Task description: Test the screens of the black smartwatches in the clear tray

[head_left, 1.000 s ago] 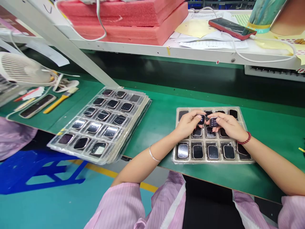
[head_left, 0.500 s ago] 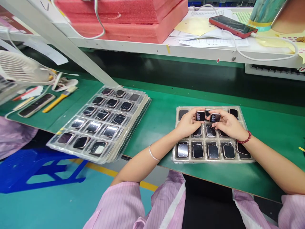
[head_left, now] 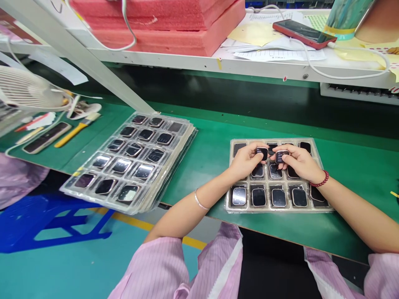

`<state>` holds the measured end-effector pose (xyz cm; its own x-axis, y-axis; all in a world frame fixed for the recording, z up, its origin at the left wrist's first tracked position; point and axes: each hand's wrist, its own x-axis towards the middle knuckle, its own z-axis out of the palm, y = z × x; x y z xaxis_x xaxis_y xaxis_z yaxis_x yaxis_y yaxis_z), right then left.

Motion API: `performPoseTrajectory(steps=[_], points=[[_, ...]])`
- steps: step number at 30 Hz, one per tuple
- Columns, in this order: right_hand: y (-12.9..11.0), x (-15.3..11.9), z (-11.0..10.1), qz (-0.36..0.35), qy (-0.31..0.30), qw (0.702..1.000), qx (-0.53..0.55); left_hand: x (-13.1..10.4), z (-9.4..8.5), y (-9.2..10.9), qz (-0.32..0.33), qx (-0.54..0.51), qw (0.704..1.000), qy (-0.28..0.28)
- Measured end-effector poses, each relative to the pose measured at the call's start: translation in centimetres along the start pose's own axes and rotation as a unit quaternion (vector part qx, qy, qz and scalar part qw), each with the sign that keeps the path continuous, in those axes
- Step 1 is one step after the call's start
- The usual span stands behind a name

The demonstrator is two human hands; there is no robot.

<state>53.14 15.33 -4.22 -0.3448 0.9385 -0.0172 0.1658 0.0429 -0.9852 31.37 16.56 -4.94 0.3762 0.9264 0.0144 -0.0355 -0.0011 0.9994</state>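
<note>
My left hand (head_left: 247,159) grips a small square smartwatch body (head_left: 263,151), its thumb lying on the dark screen. In my right hand (head_left: 296,161) is a second smartwatch body (head_left: 278,156), with lit text on its screen and the thumb pressed over it. Both are held side by side above a clear plastic tray (head_left: 268,209) whose pockets hold several more watch bodies, such as a watch in the front row (head_left: 278,197). My fingers hide parts of the tray's back rows.
Left of my arms lies a stack of plastic trays (head_left: 174,164) filled with watches. Farther left are a yellow-handled brush (head_left: 73,132), a dark slim device (head_left: 46,138) and a white fan (head_left: 28,88). A shelf (head_left: 264,68) above carries red foam blocks (head_left: 174,41) and a phone (head_left: 305,33).
Both thumbs have moved up onto the watch screens. The right watch now shows brighter lines of text, while the left one is partly covered by my thumb.
</note>
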Motion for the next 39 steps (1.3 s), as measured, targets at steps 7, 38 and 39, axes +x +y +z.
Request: performPoseTrajectory(steps=[7,38,39], points=[[-0.1,0.0,0.1,-0.003,0.002,1.0,-0.008,-0.1,0.1,0.1,0.002,0.008,1.0,-0.002],[0.2,-0.2,0.2,-0.06,-0.016,0.998,0.004,0.1,-0.3,-0.9,0.048,0.019,0.998,0.02],[0.3,-0.2,0.2,-0.064,-0.018,0.998,-0.001,0.1,-0.3,-0.9,0.05,0.02,0.998,0.02]])
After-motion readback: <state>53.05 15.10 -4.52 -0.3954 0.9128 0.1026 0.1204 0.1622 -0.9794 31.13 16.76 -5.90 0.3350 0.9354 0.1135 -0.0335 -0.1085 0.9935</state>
